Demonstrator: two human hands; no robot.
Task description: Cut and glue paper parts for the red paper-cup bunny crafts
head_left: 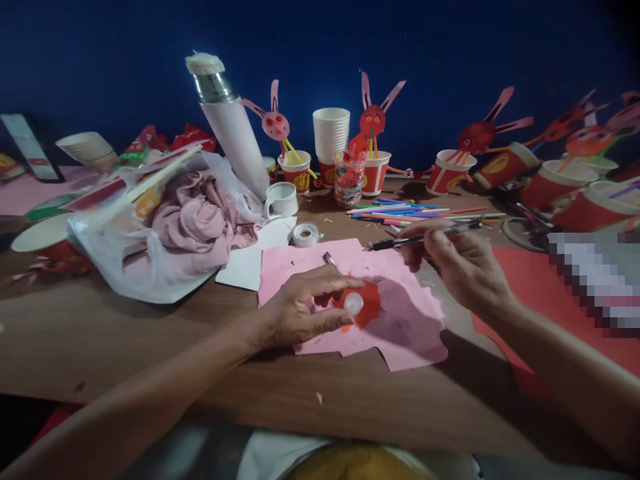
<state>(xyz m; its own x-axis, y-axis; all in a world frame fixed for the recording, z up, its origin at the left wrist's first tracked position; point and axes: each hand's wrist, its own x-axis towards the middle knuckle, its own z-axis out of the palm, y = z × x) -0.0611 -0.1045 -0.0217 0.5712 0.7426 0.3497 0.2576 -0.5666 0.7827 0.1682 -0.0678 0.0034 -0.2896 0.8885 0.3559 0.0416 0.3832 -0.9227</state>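
Note:
My left hand (300,310) rests on a pink paper sheet (400,333) and pinches a red paper cut-out (367,308) with a small white round piece (353,303) on it. My right hand (457,263) hovers to the right, fingers closed round a black pen (423,238) whose tip points left over the pink sheet. A small metal-tipped item (329,258) lies on the sheet just above my left hand.
A tape roll (305,234) and a white cup (281,200) sit behind the sheet. Coloured sticks (415,212) lie to the right, with red paper (530,293) beyond. Paper-cup rabbits (373,150) line the back. A plastic bag with pink cloth (190,220) fills the left.

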